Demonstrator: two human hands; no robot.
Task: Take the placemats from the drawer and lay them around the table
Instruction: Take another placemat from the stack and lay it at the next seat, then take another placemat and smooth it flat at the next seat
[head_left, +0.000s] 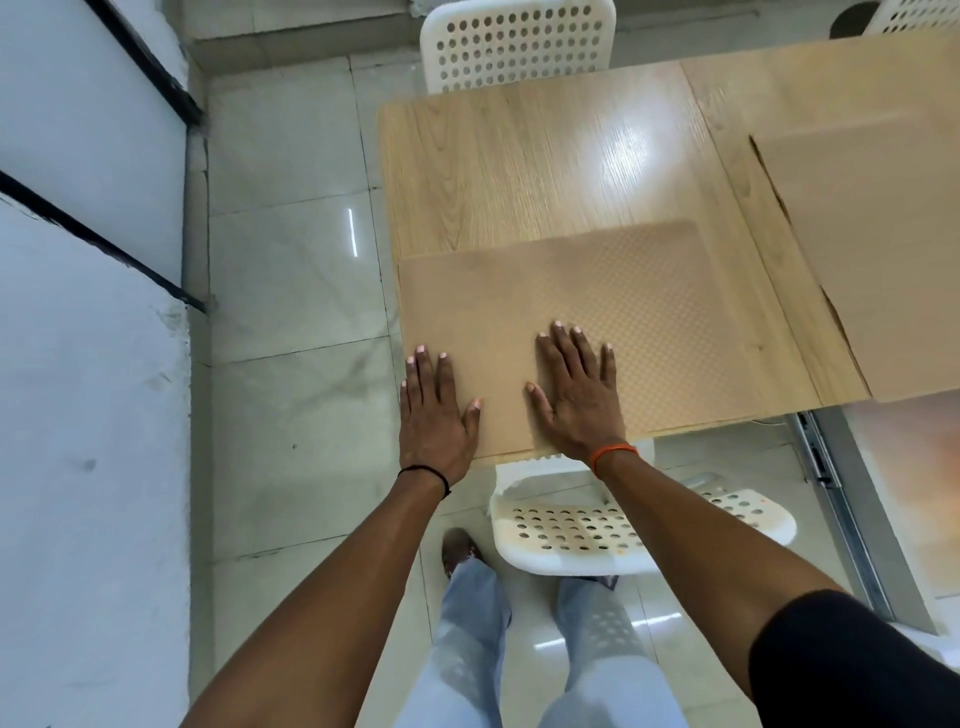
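Tan placemat (597, 312) under flat hands; second placemat (883, 260) cut off right.

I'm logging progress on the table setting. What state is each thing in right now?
Near placemat: lying flat at the table's near left corner, under both hands.
Right placemat: lying flat on the table, untouched.
Left hand: open, fingers straight, pressing the near placemat's left edge.
Right hand: open, flat on the near placemat.
Table: two placemats visible on it.
Near chair: pushed partly under the table.
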